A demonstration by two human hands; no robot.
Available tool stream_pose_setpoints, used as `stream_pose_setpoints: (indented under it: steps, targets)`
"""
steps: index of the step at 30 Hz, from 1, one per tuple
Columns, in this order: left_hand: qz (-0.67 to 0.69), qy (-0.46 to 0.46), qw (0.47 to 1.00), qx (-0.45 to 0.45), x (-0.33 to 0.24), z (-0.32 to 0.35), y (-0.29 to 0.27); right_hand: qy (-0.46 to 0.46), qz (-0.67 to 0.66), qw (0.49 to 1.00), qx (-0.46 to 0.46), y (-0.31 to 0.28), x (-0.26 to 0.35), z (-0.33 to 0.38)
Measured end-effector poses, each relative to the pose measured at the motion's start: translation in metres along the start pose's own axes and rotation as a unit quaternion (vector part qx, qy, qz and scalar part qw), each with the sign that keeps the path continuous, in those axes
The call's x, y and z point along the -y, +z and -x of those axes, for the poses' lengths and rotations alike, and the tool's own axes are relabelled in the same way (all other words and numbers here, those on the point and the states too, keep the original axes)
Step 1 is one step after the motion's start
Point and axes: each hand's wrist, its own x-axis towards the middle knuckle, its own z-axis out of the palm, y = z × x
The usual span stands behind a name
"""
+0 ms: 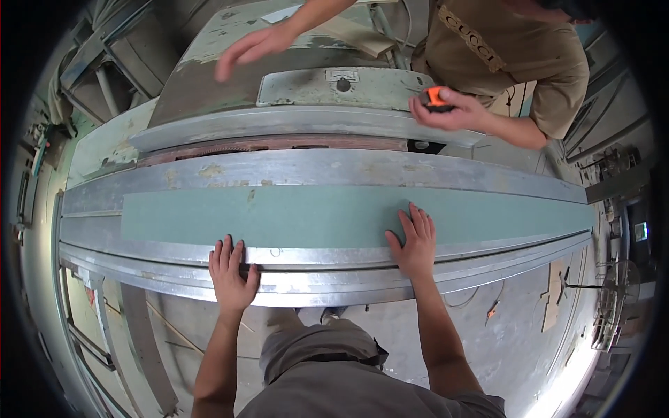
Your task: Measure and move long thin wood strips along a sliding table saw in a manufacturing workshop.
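Note:
A long pale green board [313,217] lies flat along the metal sliding table [334,281] of a saw. My left hand [233,272] rests on the table's near metal rail, fingers spread, its fingertips just short of the board's near edge. Flat on the board, right of its middle, lies my right hand [416,240] with the thumb apart and nothing in it. Across the table a co-worker's hand [449,111] holds an orange and black tape measure [437,99]. The co-worker's other hand [254,49] is in the air above the machine, blurred.
Beyond the board runs a metal fence [293,123], with a toothed saw blade [223,151] partly showing in the slot before it. A standing fan [617,299] is at the right. Below the table, a notched wooden piece [554,296] lies on the floor.

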Motion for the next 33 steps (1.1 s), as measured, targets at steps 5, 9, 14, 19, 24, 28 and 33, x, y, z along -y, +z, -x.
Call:
stream_pose_setpoints:
  steps: [5,9,14,19,24,28,33]
  targets:
    - [0.035,0.028,0.999,0.013,-0.01,-0.015,0.026,0.027,0.021,0.999,0.002,-0.027,0.002,-0.013]
    - [0.012,-0.015,1.0,-0.014,0.004,0.013,-0.002,-0.007,-0.012,1.0,0.009,0.004,0.004,0.001]
    - [0.029,-0.013,0.999,-0.021,-0.005,0.001,0.002,-0.007,0.008,1.0,0.004,-0.004,-0.007,0.004]
    - [0.011,-0.016,1.0,-0.016,-0.003,0.003,0.001,-0.018,-0.001,1.0,0.007,0.003,-0.009,0.004]
    - [0.019,-0.02,0.999,-0.034,-0.002,0.004,0.0,-0.018,0.01,1.0,0.0,0.003,-0.008,0.004]
    - [0.019,-0.022,0.999,-0.03,-0.001,0.006,0.0,-0.019,0.008,1.0,0.002,0.004,-0.008,0.005]
    - [0.027,-0.022,0.999,-0.028,-0.001,0.007,-0.001,-0.025,0.014,1.0,-0.005,0.004,-0.008,0.006]
